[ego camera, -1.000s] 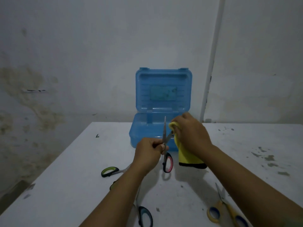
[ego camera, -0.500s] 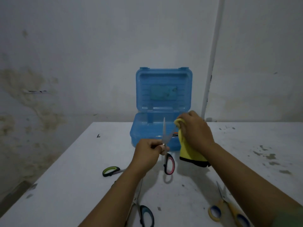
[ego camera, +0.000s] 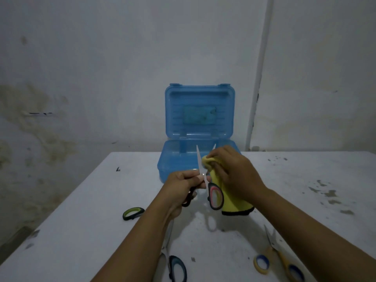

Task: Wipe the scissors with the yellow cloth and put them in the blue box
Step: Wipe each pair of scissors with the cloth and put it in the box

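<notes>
My left hand grips a pair of scissors with red-and-black handles near the pivot, blades up and spread apart. One blade stands bare; the other is wrapped in the yellow cloth. My right hand pinches that cloth around the blade, and the rest of the cloth hangs down with its dark hem just above the table. The blue box stands behind my hands with its lid upright.
On the white table lie three more pairs: green-handled scissors left of my left forearm, blue-and-black ones under it at the front, and yellow-and-blue ones at the front right. A stained wall stands behind the table.
The scissor blades have spread wider. My right hand with the cloth slid down along the right blade, so the blade's tip now shows above it.
</notes>
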